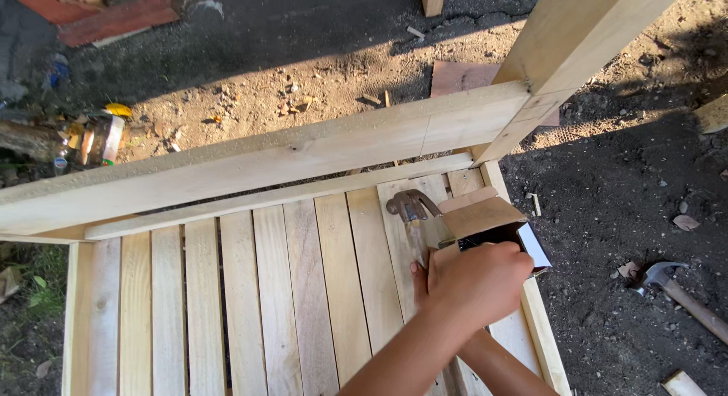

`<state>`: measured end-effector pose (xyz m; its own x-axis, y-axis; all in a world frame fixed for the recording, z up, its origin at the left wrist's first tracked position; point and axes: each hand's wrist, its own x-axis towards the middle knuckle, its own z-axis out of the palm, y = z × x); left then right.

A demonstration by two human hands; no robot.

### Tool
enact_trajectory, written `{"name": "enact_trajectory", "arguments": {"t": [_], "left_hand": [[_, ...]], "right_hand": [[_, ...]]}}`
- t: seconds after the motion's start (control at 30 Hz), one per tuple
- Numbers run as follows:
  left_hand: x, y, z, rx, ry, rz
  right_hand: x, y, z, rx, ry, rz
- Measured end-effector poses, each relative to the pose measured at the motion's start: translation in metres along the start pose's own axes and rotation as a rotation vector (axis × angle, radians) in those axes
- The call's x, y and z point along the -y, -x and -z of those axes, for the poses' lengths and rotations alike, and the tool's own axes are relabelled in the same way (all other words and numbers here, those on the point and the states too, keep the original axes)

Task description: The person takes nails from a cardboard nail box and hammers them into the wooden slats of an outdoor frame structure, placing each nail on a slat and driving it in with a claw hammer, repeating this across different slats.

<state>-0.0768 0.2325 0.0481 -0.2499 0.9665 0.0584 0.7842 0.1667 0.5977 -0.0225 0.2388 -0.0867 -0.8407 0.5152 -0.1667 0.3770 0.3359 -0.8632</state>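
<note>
- Sunlit dirt ground (pixel 607 206) surrounds a pale slatted wooden frame (pixel 250 290) filling my lower view.
- Right of centre, my left hand (pixel 479 278) is curled into a small open cardboard box (pixel 485 218), brown flaps raised.
- My right hand is hidden beneath; I cannot tell its grip.
- One claw hammer (pixel 413 210) lies just beside the box; another hammer (pixel 675 286) lies at far right.

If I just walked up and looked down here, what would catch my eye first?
Probably the person's hand reaching into a small open cardboard box at the right edge of a slatted wooden frame. A claw hammer lies on the slats just left of the box. A second hammer rests on the dirt at far right.
</note>
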Motion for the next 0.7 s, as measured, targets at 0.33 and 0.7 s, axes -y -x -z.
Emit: {"name": "enact_trajectory", "arguments": {"t": [0.33,0.7], "left_hand": [[0.047,-0.106,-0.051,0.494,-0.257,0.429],[0.047,-0.104,-0.036,0.471,-0.233,0.487]], "right_hand": [[-0.022,0.011,-0.003,0.055,-0.540,-0.170],[0.010,-0.002,0.019,0.147,-0.507,-0.342]]}}
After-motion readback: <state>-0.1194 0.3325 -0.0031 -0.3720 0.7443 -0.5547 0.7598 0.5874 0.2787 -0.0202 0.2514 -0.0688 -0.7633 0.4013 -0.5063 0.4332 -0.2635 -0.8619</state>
